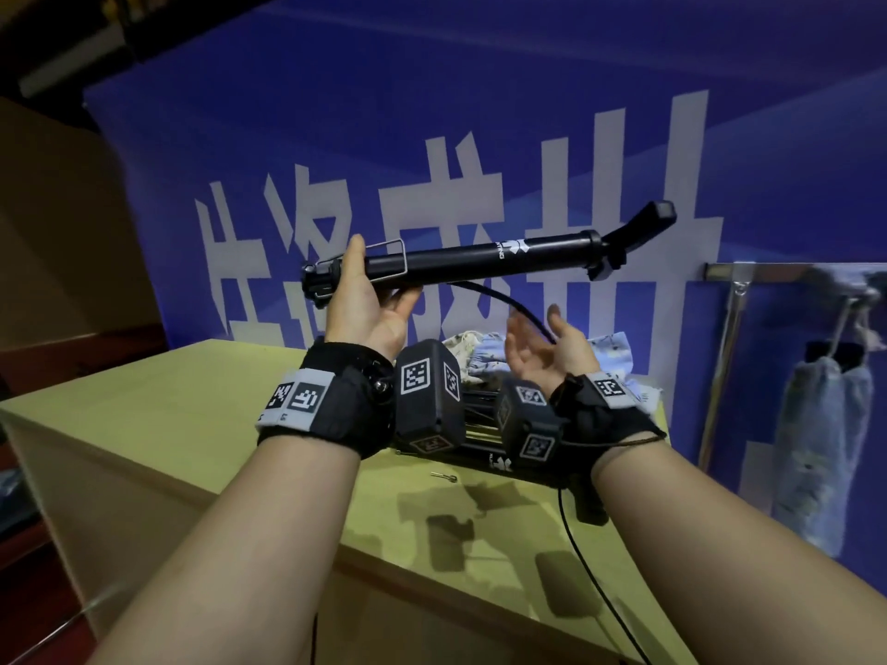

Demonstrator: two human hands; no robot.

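Note:
A black hand pump (480, 256) with a wire foot bracket at its left end and a folded handle at its right end is raised above the table, tilted up to the right. My left hand (369, 309), palm up, grips it near the left end, thumb in front and fingers behind. A thin black hose (499, 292) curves down from the pump's underside. My right hand (542, 348) is palm up below the hose with fingers loosely spread, holding nothing. Both wrists wear black bands with marker cubes.
A yellow-green table (168, 424) lies below my arms. On it are a crumpled patterned cloth (480, 348), more black gear (480, 424) partly hidden by the cubes, a small metal pin (444, 476) and a thin cable (576, 544). A metal rack (729, 328) with hanging fabric stands right, before a blue banner.

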